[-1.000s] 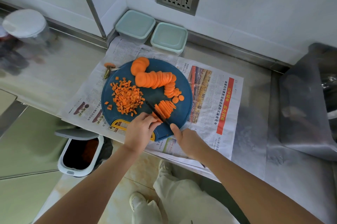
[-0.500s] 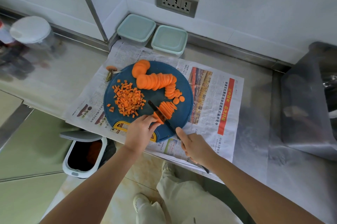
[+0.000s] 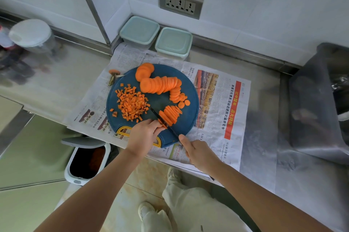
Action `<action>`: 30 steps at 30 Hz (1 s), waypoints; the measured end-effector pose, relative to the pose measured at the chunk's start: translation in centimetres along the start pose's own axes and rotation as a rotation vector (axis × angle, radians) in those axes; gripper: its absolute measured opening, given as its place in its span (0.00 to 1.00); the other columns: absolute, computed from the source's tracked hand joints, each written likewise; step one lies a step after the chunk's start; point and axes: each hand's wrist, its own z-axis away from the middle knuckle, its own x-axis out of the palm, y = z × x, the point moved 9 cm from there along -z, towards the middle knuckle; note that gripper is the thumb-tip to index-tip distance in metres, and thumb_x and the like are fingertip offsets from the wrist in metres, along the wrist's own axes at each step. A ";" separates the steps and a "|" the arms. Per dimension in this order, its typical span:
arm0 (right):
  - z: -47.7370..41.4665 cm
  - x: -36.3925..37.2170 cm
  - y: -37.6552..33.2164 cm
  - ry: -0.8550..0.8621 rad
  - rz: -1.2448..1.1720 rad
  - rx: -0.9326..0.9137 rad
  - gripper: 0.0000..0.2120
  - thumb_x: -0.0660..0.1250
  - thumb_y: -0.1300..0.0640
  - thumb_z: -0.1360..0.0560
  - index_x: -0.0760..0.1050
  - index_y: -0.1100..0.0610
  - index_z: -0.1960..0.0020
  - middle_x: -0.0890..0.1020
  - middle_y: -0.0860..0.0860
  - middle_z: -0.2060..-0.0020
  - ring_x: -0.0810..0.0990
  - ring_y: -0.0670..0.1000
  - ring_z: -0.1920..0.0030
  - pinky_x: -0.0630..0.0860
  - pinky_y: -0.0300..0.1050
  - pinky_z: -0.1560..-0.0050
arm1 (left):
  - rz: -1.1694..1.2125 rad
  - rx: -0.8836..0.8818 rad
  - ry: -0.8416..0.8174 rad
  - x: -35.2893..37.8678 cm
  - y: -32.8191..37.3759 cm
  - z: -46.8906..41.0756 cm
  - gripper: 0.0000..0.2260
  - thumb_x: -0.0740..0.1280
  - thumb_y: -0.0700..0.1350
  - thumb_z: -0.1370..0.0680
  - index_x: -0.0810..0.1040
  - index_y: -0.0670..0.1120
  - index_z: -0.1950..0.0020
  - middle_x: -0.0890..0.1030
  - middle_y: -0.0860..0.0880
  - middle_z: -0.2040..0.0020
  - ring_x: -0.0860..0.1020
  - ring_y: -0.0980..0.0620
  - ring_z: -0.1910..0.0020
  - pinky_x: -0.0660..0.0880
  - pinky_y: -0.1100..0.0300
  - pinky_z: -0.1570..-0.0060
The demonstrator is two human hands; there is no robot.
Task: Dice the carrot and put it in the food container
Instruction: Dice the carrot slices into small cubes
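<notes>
A round blue cutting board (image 3: 190, 99) lies on newspaper. On it are a pile of diced carrot (image 3: 132, 104), a curved row of round carrot slices (image 3: 160, 84) and a fanned stack of carrot strips (image 3: 171, 114). My left hand (image 3: 143, 135) pinches the near end of the strips with curled fingers. My right hand (image 3: 200, 153) grips the handle of a black knife (image 3: 164, 121), whose blade lies across the strips beside my left fingertips. Two lidded pale green food containers (image 3: 139, 31) (image 3: 173, 41) stand against the back wall.
A carrot top (image 3: 113, 73) lies on the newspaper (image 3: 222, 103) left of the board. An open white bin (image 3: 86, 160) stands below the steel counter's edge. A white-lidded jar (image 3: 32, 33) is at far left, a grey bag-lined tub (image 3: 321, 99) at right.
The knife has shifted a little along the strip stack toward my left fingers, which have drawn back slightly. The camera has tilted a bit.
</notes>
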 end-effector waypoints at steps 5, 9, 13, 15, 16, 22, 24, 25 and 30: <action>0.1 0.3 -0.3 -0.019 0.011 0.007 0.31 0.45 0.34 0.23 0.61 0.56 0.72 0.63 0.50 0.78 0.64 0.48 0.76 0.69 0.44 0.62 | -0.006 0.068 -0.005 0.1 0.2 0.1 0.10 0.81 0.39 0.37 0.79 0.43 0.66 0.76 0.48 0.72 0.74 0.50 0.76 0.62 0.67 0.74; 0.1 0.6 -0.6 -0.027 0.034 0.017 0.30 0.44 0.35 0.22 0.60 0.56 0.72 0.63 0.50 0.77 0.64 0.48 0.76 0.69 0.42 0.63 | -0.002 0.094 -0.028 0.4 0.1 0.0 0.10 0.80 0.38 0.37 0.79 0.42 0.66 0.76 0.48 0.72 0.74 0.49 0.76 0.65 0.64 0.77; 0.1 0.3 -0.9 -0.010 0.088 0.025 0.31 0.44 0.36 0.21 0.64 0.57 0.69 0.65 0.51 0.76 0.69 0.50 0.73 0.71 0.43 0.62 | 0.018 0.104 -0.052 0.8 0.2 -0.2 0.09 0.79 0.37 0.36 0.79 0.41 0.65 0.76 0.47 0.72 0.74 0.47 0.76 0.68 0.61 0.78; 0.3 0.4 -1.1 -0.021 0.121 0.010 0.30 0.43 0.38 0.20 0.65 0.58 0.68 0.65 0.51 0.76 0.68 0.50 0.72 0.72 0.43 0.62 | 0.020 0.103 -0.071 1.1 0.2 -0.4 0.09 0.80 0.37 0.36 0.79 0.41 0.65 0.76 0.46 0.72 0.74 0.46 0.76 0.68 0.61 0.78; 0.3 0.4 -1.3 -0.032 0.132 0.007 0.30 0.43 0.38 0.20 0.65 0.57 0.68 0.64 0.51 0.75 0.68 0.51 0.71 0.71 0.44 0.62 | 0.016 0.102 -0.082 1.3 0.1 -0.5 0.10 0.80 0.37 0.36 0.79 0.41 0.65 0.76 0.46 0.72 0.74 0.46 0.75 0.68 0.60 0.78; 0.7 -0.1 -2.0 -0.067 0.156 0.026 0.25 0.43 0.41 0.18 0.59 0.53 0.68 0.64 0.52 0.74 0.65 0.51 0.72 0.69 0.44 0.64 | 0.004 0.106 -0.098 1.4 0.3 -0.5 0.10 0.80 0.37 0.36 0.79 0.41 0.65 0.76 0.47 0.72 0.74 0.47 0.76 0.66 0.62 0.77; 0.6 -0.2 -1.6 -0.067 0.157 0.045 0.25 0.45 0.39 0.19 0.61 0.53 0.67 0.68 0.52 0.72 0.67 0.49 0.71 0.67 0.40 0.66 | 0.007 0.102 -0.103 1.4 0.3 -0.6 0.10 0.80 0.37 0.37 0.79 0.41 0.65 0.76 0.47 0.72 0.74 0.47 0.76 0.66 0.62 0.77; 0.5 -0.3 -1.4 -0.068 0.155 0.065 0.26 0.45 0.38 0.19 0.63 0.53 0.67 0.69 0.52 0.70 0.67 0.48 0.71 0.65 0.38 0.67 | 0.008 0.099 -0.102 1.4 0.3 -0.6 0.10 0.80 0.37 0.36 0.79 0.41 0.66 0.76 0.47 0.72 0.74 0.47 0.76 0.66 0.62 0.77; 0.3 -0.7 -1.8 -0.089 0.181 0.065 0.26 0.44 0.38 0.19 0.64 0.53 0.65 0.70 0.52 0.70 0.67 0.48 0.71 0.68 0.40 0.66 | 0.011 0.103 -0.105 1.5 0.2 -0.6 0.10 0.79 0.37 0.36 0.78 0.41 0.67 0.75 0.46 0.73 0.74 0.46 0.77 0.66 0.62 0.77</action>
